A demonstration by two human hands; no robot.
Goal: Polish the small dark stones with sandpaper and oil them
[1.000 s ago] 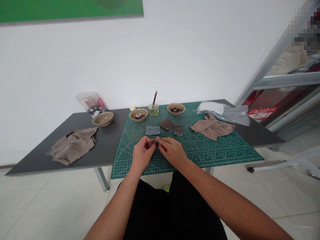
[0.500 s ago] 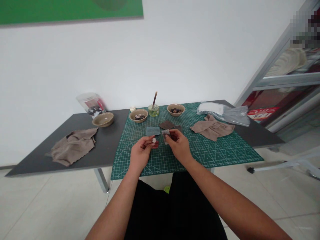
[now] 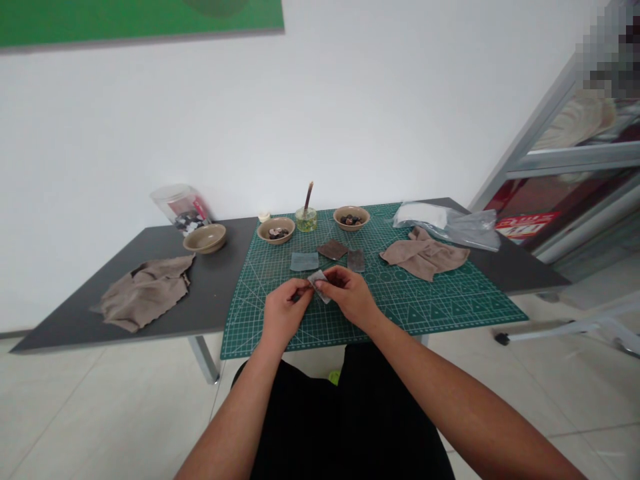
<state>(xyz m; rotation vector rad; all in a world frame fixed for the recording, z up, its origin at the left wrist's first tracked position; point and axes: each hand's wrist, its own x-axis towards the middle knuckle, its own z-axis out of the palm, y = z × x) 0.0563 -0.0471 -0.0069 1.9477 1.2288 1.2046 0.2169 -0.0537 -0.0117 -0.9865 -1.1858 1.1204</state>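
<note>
My right hand (image 3: 350, 295) pinches a small grey piece of sandpaper (image 3: 320, 285) between thumb and fingers. Its edge meets the fingertips of my left hand (image 3: 286, 307), which are closed around a small round white piece, now hidden behind them. Both hands are just above the green cutting mat (image 3: 400, 313). Beyond them on the mat lie a pale blue-grey sheet (image 3: 304, 261), a brown sheet (image 3: 332, 249) and a dark grey sheet (image 3: 355, 261), all like abrasive paper.
A bowl (image 3: 263, 235) of pale and dark stones, a glass jar (image 3: 307, 221) holding a brown stick, and another bowl (image 3: 338, 220) of dark stones stand behind. Brown cloths (image 3: 145, 293) lie left and right. A plastic bag (image 3: 450, 227) is at right, a tilted clear container (image 3: 183, 210) at left.
My right hand has moved left with the sandpaper, bringing it against my left fingertips. The white piece has gone from sight behind the fingers. The dark grey sheet is now uncovered.
</note>
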